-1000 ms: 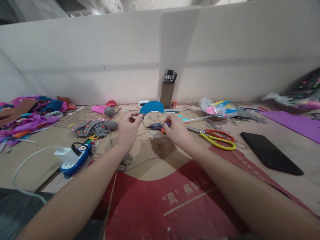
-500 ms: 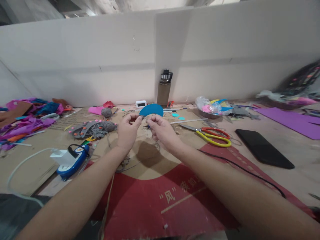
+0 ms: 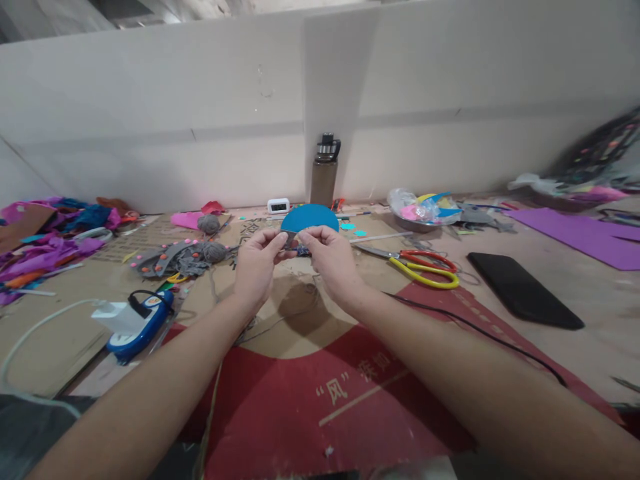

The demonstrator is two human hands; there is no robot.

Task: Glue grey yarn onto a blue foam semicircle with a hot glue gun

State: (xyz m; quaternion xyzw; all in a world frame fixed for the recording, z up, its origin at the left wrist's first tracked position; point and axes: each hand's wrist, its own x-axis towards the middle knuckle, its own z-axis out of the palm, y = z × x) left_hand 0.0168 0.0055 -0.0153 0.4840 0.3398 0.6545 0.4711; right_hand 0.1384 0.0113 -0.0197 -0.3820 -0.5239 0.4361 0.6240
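A blue rounded piece [image 3: 310, 219], like a disc of felt or thin foam, is held up over the cardboard. My left hand [image 3: 260, 257] is closed in a pinch at its lower left edge. A small greyish bit shows by the left thumb, too small to name. My right hand [image 3: 330, 257] pinches the lower right edge, thumb and forefinger together. The fingers cover the disc's lower part. Below the hands a thin grey thread [image 3: 280, 322] lies on the brown and red cardboard [image 3: 280, 400].
Scissors [image 3: 425, 268] and a black phone [image 3: 523, 290] lie to the right, near a purple sheet [image 3: 580, 233]. Behind stand a bottle [image 3: 324, 177], a small clock [image 3: 278, 208] and a filled bowl [image 3: 423, 223]. On the left are grey yarn pieces [image 3: 175, 259], a power strip [image 3: 143, 330] and fabric scraps [image 3: 55, 233].
The right hand has come up to the blue piece's edge, and more of the piece now shows above the fingers. The view has shifted slightly.
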